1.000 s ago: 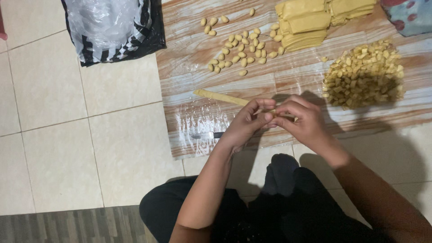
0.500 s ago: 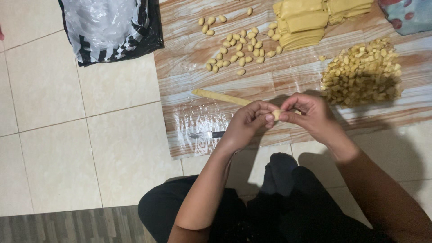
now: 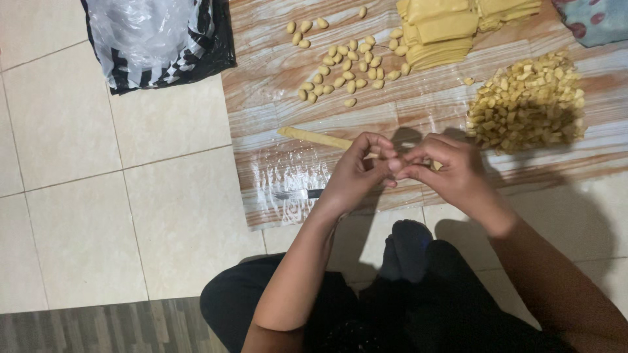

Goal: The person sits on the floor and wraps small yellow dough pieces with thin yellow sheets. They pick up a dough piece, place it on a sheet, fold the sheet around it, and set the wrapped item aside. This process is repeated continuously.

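Centrally, the left hand (image 3: 356, 176) and right hand (image 3: 451, 171) meet fingertip to fingertip, pinching a small pale dough piece (image 3: 396, 165), mostly hidden, above a plastic-covered wood-grain mat (image 3: 275, 78) on the tiled floor (image 3: 98, 196). A dough strip (image 3: 314, 136), shaped pieces (image 3: 347, 65) and cut cubes (image 3: 526, 101) lie nearby.

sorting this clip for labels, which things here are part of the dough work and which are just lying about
In use:
left hand and right hand, fingertips pinched together, the piece between them hidden
dough strip
cut cubes
shaped pieces
dough sheets
knife
plastic-covered board

Lying about:
plastic bag
patterned cloth
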